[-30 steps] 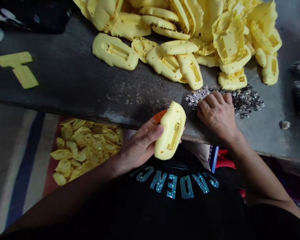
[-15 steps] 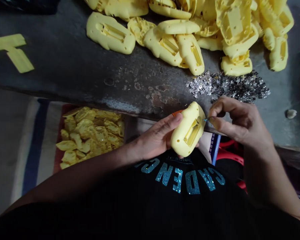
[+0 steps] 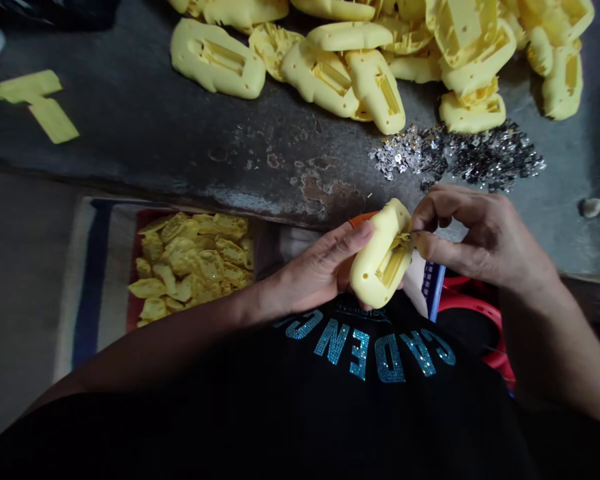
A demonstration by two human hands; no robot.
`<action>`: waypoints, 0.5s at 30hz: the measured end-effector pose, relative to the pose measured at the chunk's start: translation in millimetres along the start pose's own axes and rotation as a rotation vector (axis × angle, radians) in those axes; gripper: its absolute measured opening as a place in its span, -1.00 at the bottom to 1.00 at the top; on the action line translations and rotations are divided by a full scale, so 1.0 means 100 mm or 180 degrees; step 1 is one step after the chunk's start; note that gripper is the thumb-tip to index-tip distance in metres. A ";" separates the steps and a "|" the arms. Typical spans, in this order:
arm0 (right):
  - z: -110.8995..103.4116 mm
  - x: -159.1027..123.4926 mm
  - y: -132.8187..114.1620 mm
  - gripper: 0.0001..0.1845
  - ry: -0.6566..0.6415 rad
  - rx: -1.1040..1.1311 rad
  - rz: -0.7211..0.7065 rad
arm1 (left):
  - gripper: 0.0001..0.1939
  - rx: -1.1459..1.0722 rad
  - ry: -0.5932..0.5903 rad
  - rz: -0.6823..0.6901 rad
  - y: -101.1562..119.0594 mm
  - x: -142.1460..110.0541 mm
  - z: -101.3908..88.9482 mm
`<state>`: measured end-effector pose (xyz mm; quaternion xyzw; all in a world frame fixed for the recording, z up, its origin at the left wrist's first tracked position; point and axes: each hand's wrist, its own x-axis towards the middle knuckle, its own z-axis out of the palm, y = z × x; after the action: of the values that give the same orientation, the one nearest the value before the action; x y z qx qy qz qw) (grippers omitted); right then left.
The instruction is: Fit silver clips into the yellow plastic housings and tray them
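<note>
My left hand (image 3: 325, 263) is closed around a yellow plastic toy-like shell (image 3: 369, 272), thumb on its near face. A long rectangular recess in the shell faces up. My right hand (image 3: 473, 230) pinches a small thin metal piece (image 3: 408, 237) between thumb and index finger, its tip at the upper end of the recess. Fingertips partly hide that piece, so its exact shape is unclear. Just beyond my right hand, a heap of small shiny metal pieces (image 3: 505, 160) lies on the dark worktable (image 3: 155, 147).
Several similar yellow shells (image 3: 217, 60) are piled along the back of the table. Flat yellow strips (image 3: 54, 120) lie at the left. Below the table edge, a red container (image 3: 133, 313) holds many yellow parts. A small whitish lump (image 3: 591, 207) sits at right.
The metal piece in my right hand has moved from the shell's edge in to the recess. Both hands and the shell have shifted slightly; the whole view has moved a little.
</note>
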<state>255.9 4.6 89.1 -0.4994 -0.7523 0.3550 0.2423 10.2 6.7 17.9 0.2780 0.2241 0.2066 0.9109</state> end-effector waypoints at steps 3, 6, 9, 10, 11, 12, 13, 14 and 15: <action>0.00 0.00 0.01 -0.95 -0.0004 0.0045 0.0018 | -0.22 -0.0002 0.0104 0.0032 0.00 -0.01 0.02; 0.01 0.00 0.00 -0.94 -0.0003 0.0020 0.0042 | -0.24 -0.0019 0.0163 0.0082 -0.01 -0.01 0.03; 0.02 0.01 0.00 -0.94 -0.0019 0.0008 0.0068 | -0.22 -0.0029 0.0137 0.0077 -0.01 0.00 0.03; 0.02 0.01 0.00 -0.93 -0.0019 0.0038 0.0074 | -0.20 -0.0030 0.0128 0.0061 -0.01 0.00 0.02; 0.03 0.01 0.00 -0.92 -0.0012 0.0078 0.0083 | -0.17 -0.0030 0.0124 0.0041 -0.01 0.00 0.02; 0.04 0.01 0.01 -0.90 0.0016 0.0121 0.0090 | -0.15 -0.0032 0.0119 0.0021 -0.01 0.00 0.01; 0.05 0.01 0.01 -0.86 0.0056 0.0160 0.0097 | -0.13 -0.0038 0.0125 0.0014 -0.01 0.01 0.00; 0.06 0.00 0.02 -0.82 0.0098 0.0189 0.0109 | -0.14 -0.0044 0.0128 0.0006 -0.02 0.01 -0.01; 0.07 -0.01 0.02 -0.76 0.0143 0.0208 0.0126 | -0.15 -0.0050 0.0130 -0.0003 -0.02 0.01 -0.02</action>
<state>252.7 2.1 82.9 -0.5138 -0.7246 0.3727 0.2683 10.7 6.3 15.1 0.2664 0.2412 0.2136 0.9084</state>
